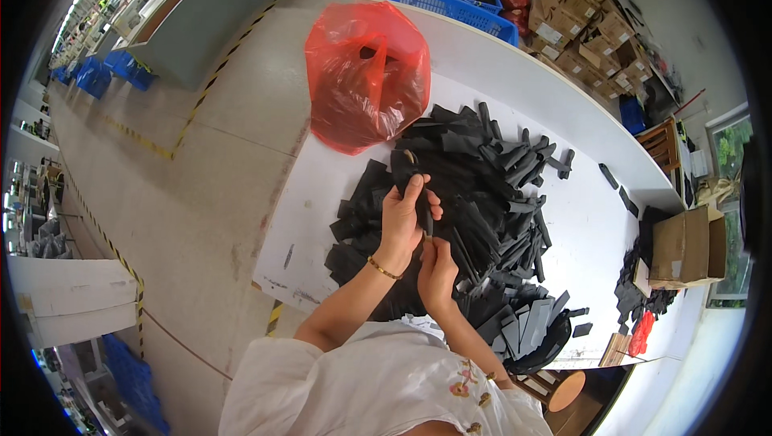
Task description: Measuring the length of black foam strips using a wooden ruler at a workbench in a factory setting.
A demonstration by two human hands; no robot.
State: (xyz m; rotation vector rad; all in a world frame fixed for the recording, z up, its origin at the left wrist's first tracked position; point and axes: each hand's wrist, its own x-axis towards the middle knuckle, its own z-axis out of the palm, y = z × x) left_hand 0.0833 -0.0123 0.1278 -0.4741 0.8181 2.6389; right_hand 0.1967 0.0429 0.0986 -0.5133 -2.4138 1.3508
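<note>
My left hand (406, 215), with a bracelet at its wrist, is closed around a dark fabric piece (404, 164), thumb on top. The piece looks folded or tube-like, and a small light spot shows near its upper end. Just below, my right hand (437, 271) pinches at the lower end of the same piece; its fingertips partly hide what they grip. Under and beyond both hands spreads a big heap of black fabric strips (474, 195). A knotted red plastic bag (366, 106) with dark contents stands at the heap's far left.
The white table (297, 203) has a raised back panel (563, 86). Grey flat pieces (527, 327) and a black bag-like item (555, 347) lie at the near right. An open cardboard box (683, 247) stands far right. Blue crates (450, 14) sit behind the panel; a wooden stool (563, 390) is below.
</note>
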